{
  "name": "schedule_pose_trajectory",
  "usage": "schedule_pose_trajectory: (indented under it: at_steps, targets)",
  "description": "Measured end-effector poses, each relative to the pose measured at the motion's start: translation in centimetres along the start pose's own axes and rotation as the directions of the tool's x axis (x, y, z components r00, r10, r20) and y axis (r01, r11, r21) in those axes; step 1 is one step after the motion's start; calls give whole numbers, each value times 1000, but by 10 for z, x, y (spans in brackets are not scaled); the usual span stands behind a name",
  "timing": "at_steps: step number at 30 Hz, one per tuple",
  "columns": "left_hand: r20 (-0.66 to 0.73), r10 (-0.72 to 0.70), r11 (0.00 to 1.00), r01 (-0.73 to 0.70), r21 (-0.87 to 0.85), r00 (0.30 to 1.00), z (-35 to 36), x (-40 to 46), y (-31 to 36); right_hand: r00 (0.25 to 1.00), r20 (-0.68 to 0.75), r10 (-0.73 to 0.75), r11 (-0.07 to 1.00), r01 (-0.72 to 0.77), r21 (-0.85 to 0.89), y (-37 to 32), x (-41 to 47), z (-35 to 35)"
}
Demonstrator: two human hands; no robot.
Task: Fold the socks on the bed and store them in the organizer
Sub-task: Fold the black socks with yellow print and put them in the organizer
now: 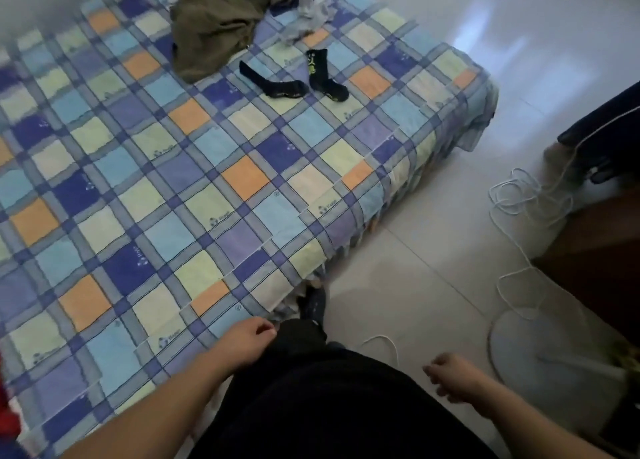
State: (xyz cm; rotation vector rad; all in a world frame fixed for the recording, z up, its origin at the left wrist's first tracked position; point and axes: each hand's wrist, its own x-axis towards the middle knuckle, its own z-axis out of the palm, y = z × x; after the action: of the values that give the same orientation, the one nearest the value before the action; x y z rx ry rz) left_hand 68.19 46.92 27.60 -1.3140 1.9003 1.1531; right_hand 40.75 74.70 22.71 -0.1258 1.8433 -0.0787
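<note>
Two black socks [294, 81] near the bed's [207, 188] far edge beside grey socks [308, 18], left hand [247, 337] and right hand [453, 377] loosely curled, holding nothing

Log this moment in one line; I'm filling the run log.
left hand: open, idle | right hand: open, idle | black socks: unfolded on bed

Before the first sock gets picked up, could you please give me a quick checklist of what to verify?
1. Left hand free: ok, holds nothing.
2. Right hand free: ok, holds nothing.
3. Black socks visible on the bed: ok, two lie unfolded side by side.
4. Socks within reach: not ok, they lie at the far end.
5. Grey socks sorted: not ok, crumpled beside the olive garment.
6. Organizer located: cannot tell, none in view.
</note>
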Motion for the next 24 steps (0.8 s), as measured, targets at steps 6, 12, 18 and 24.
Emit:
schedule_pose_trajectory:
  at_steps: [6, 12, 18, 24]
  targets:
    - [99, -10, 993, -1, 116, 995, -45, 60, 3, 990, -117, -83, 986, 98, 134, -66, 13, -53]
    - [36, -165, 983, 162, 80, 986, -133, 134, 10, 962, -257, -88, 958, 153, 242, -130, 9, -134]
    - [-62, -82, 991, 88, 98, 995, -203, 206, 112, 941, -333, -65, 928, 180, 326, -131, 11, -186]
    - [-51, 58, 998, -58, 12, 997, -190, 250, 270, 971, -208, 116, 921, -26, 389, -64, 53, -240]
